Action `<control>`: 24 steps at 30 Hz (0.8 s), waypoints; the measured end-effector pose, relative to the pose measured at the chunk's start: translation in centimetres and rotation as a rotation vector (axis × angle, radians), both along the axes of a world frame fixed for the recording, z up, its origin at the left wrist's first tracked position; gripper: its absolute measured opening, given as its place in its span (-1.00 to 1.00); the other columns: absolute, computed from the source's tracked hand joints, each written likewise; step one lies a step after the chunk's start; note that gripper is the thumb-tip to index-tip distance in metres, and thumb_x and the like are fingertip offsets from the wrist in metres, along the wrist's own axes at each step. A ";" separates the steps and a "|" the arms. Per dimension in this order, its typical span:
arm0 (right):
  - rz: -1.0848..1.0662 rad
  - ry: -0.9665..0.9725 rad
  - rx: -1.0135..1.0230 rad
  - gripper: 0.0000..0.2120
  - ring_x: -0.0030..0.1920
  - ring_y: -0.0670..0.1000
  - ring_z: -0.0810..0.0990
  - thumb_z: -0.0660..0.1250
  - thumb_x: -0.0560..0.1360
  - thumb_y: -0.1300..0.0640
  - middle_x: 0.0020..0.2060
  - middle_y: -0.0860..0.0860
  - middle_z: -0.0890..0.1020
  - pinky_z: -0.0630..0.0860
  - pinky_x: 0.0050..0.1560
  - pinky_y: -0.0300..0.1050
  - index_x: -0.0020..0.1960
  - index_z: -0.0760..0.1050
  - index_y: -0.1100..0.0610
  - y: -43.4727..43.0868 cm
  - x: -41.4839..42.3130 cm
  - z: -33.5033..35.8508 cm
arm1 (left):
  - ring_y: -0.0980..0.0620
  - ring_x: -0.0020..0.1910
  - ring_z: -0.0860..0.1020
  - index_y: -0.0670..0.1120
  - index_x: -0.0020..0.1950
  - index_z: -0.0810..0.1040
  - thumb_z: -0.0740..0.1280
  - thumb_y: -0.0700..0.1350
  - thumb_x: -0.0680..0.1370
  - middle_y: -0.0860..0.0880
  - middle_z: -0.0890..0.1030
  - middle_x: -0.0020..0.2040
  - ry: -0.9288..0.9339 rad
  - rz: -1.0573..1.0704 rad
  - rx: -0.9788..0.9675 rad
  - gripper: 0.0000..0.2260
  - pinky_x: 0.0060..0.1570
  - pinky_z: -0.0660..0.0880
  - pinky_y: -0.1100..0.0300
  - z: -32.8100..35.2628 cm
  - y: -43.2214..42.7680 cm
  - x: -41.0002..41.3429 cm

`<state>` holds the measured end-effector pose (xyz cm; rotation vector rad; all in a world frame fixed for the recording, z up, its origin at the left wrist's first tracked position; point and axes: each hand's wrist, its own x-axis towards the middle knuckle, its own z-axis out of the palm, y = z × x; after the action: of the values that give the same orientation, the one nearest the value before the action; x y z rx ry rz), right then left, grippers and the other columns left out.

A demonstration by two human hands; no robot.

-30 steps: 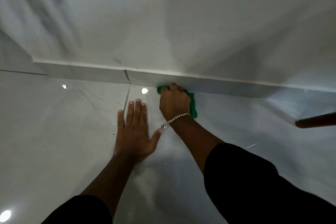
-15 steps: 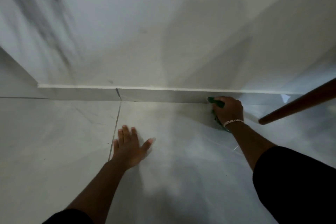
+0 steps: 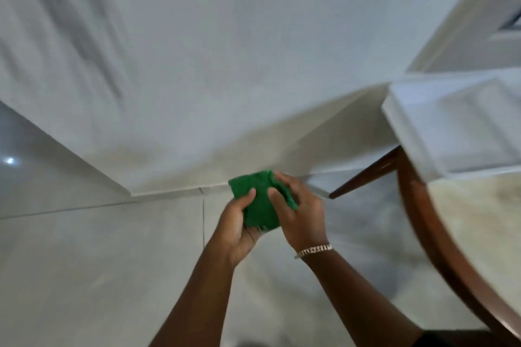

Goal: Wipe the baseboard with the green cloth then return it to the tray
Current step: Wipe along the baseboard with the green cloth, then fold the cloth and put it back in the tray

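The green cloth [image 3: 259, 200] is bunched up in mid-air in front of me, above the floor. My left hand [image 3: 236, 222] grips its lower left side with the thumb on top. My right hand [image 3: 300, 211], with a chain bracelet on the wrist, clasps its right side. The pale baseboard [image 3: 166, 194] runs along the foot of the wall just behind the cloth, apart from both hands. A white tray [image 3: 423, 155] lies on a table at the right, blurred by motion.
A round table with a dark wooden rim [image 3: 428, 220] and a slanted wooden leg [image 3: 363, 175] fills the right side. Glossy pale floor tiles [image 3: 98, 262] spread to the left and below. A white door frame [image 3: 465, 22] stands at upper right.
My right hand lifted the cloth off the baseboard. My left hand left the floor and took hold of the cloth too. The view swung right, and the table and tray came into sight.
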<state>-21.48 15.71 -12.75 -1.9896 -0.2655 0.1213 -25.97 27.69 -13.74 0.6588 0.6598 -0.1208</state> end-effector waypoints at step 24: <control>-0.492 0.397 0.018 -0.68 -0.14 0.01 0.66 0.54 0.34 0.24 -0.12 0.02 0.68 0.65 -0.16 -0.04 -0.02 0.50 0.03 -31.7 17.7 17.7 | -0.14 -0.06 0.70 -0.02 -0.15 0.65 0.48 -0.17 0.45 -0.12 0.73 -0.10 0.174 -0.284 0.693 -0.94 0.00 0.67 -0.14 18.1 -29.4 20.8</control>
<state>-3.73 -16.03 4.94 -1.9086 0.4739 0.1913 -5.14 -1.74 4.38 1.4222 0.7758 -0.2174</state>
